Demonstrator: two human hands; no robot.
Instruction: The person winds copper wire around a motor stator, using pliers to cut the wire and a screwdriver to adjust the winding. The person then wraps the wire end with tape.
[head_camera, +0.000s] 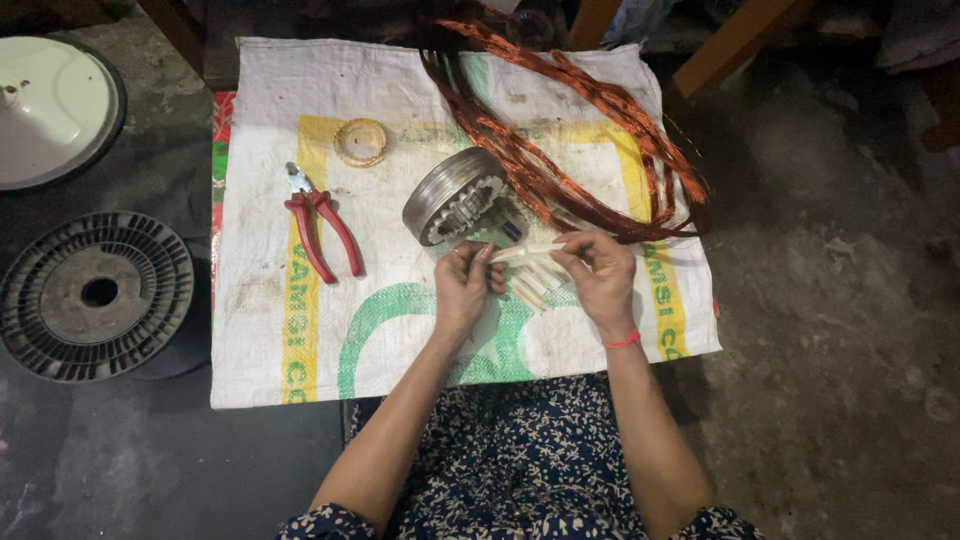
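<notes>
Both hands meet over the middle of the white woven sack (300, 340) spread on the floor, and between them runs a thin cream-coloured strip (527, 251). Its long axis lies nearly level from left to right across the view. The left hand (466, 285) pinches one end between thumb and fingertips, the other fingers curled in; the right hand (600, 272) pinches the other end the same way, a red band at its wrist. The strip hangs just above a small loose bundle of similar cream strips (530, 290) lying on the sack directly beneath and between the hands. Just beyond the hands, touching distance from the left one, a round metal stator (455, 197) with a toothed inner ring lies tilted on its side, its open face turned toward the person. It is nearer the left hand than the right. Behind it, looped coils of copper wire (590, 140) sprawl up and to the right. Red-handled pliers (322, 222) and a small tape roll (360, 141) lie well off to the left.
</notes>
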